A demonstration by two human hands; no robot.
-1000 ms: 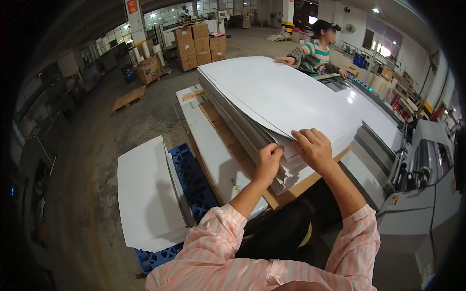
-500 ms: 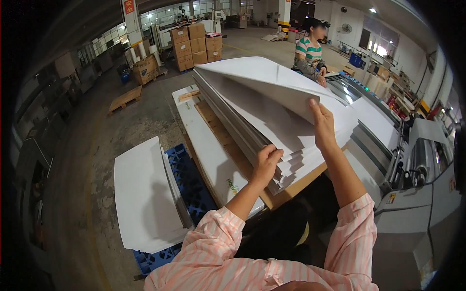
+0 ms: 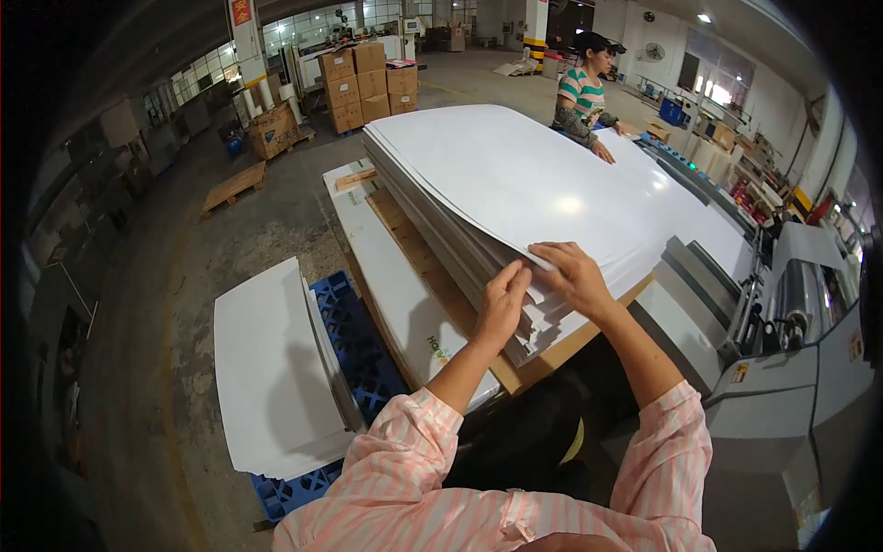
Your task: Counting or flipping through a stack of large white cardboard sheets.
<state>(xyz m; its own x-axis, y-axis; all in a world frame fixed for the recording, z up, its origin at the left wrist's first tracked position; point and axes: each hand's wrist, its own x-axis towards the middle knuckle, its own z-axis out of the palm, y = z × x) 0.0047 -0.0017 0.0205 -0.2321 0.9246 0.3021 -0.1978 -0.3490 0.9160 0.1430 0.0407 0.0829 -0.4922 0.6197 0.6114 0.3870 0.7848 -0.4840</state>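
White paper sheets in a tall stack (image 3: 497, 175) stood in front of the person, in the head view, on a brown board (image 3: 589, 339). At the near corner of this stack, the right hand (image 3: 572, 276) had its fingers laid together over the edge of the upper sheets and clamped on it; this edge was raised a little from the layers below. The left hand (image 3: 501, 299) was just beside it, at the same corner, with fingers curled together against the edge. I cannot tell whether these fingers pinched any sheet.

To the left of the tall stack lay a flat white package (image 3: 386, 267), and farther left a lower stack of white sheets (image 3: 276, 368) rested on a blue plastic pallet (image 3: 348, 317). To the right of the tall stack stood a grey machine (image 3: 763, 377). Beyond its far right side was a co-worker (image 3: 581, 97) in a striped shirt, and well behind its far left corner, brown cardboard boxes (image 3: 357, 87) were piled.
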